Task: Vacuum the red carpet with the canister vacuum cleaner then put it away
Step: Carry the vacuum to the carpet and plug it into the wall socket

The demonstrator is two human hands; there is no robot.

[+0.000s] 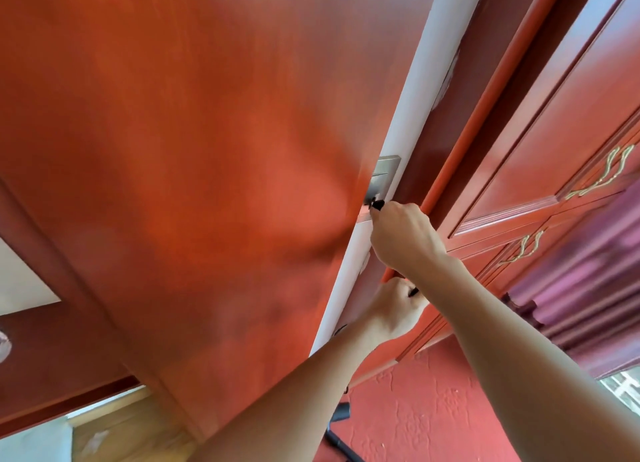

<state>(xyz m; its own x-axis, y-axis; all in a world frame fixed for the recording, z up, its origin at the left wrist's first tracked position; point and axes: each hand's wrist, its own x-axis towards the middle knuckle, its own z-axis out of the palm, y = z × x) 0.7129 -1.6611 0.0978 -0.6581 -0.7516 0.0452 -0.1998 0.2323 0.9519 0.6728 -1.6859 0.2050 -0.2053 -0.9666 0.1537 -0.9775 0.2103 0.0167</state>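
Red textured carpet (pixel 433 409) fills five o'clock, a black vacuum tube (pixel 341 414) on it. At centre, right hand (pixel 403 235) fingers pinch the silver latch (pixel 384 177) of the red-brown wooden door (pixel 207 150); left hand (pixel 394 309) fingers curl just below, their hold untellable.

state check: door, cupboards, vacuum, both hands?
door: ajar, white edge showing, motion-blurred.
right hand: fingers curled on the door's edge at the latch plate.
left hand: curled just below; what it grips is hidden.
cupboard doors: shut.
vacuum tube: lying on the red carpet, unheld.
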